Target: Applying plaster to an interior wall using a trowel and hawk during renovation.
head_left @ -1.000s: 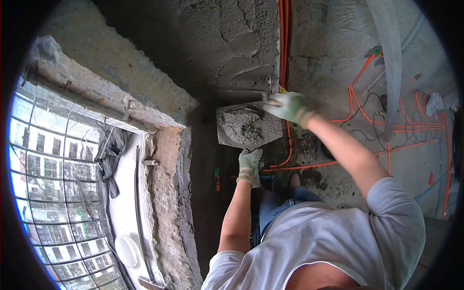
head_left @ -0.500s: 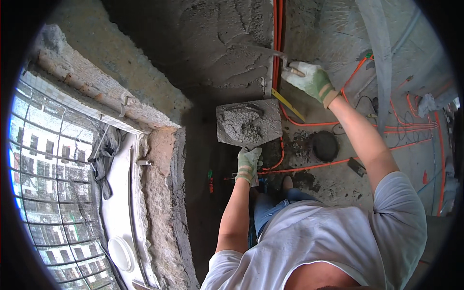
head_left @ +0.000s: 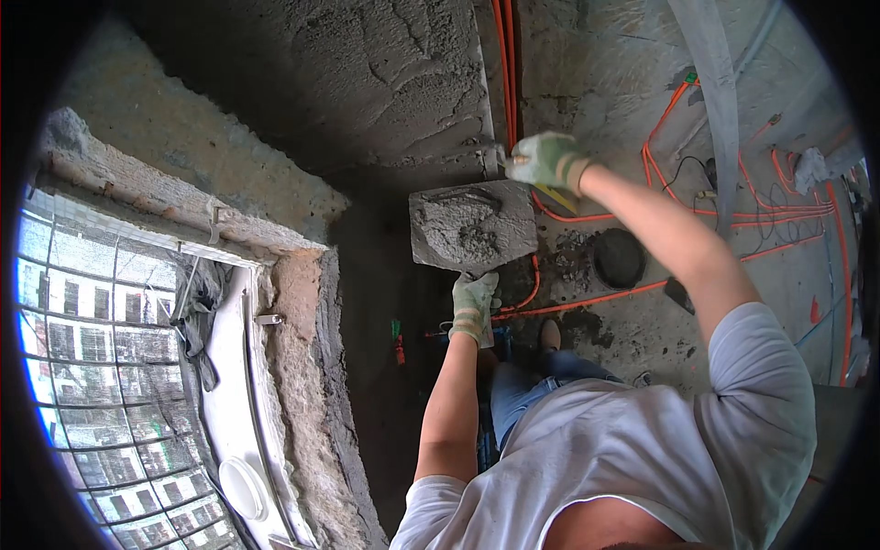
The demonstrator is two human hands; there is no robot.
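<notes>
My left hand [head_left: 473,302] grips the mortar board [head_left: 515,240] from below, the handle hidden in my glove; the board spreads just beyond those fingers. My right hand [head_left: 550,159] has its fingers closed round the trowel [head_left: 500,163], whose blade is hard to make out against the plastered wall [head_left: 403,78]

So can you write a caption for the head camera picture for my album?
Gloved left hand holding a hawk of mortar, gloved right hand gripping a trowel beside a rough grey wall.

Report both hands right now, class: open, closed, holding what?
Left hand: closed, holding the board.
Right hand: closed, holding the trowel.
</notes>
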